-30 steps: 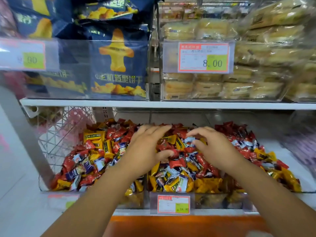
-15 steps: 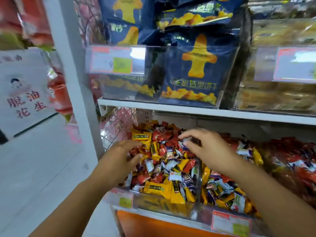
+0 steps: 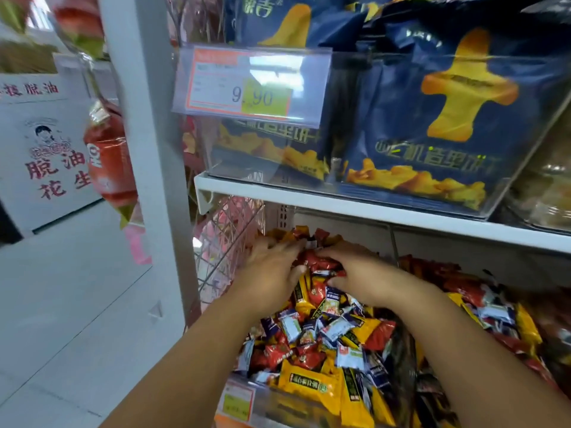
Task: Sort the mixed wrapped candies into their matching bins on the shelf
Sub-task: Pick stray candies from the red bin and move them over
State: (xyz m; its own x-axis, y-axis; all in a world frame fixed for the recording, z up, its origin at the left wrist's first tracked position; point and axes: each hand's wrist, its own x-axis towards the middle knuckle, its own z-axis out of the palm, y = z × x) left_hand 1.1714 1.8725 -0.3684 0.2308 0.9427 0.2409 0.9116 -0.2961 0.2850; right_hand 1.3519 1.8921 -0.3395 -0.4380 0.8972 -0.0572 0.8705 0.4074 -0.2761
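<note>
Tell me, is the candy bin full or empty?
Full. The candies heap higher than the clear front wall of the bin.

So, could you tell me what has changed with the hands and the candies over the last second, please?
The right hand crossed over the divider into the left bin, and the left hand pushed to its back; their fingertips now nearly meet on the candy pile. Whether the right hand has a grip on a candy is unclear. The candies stay mixed; the blue snack bags above are unmoved.
</note>
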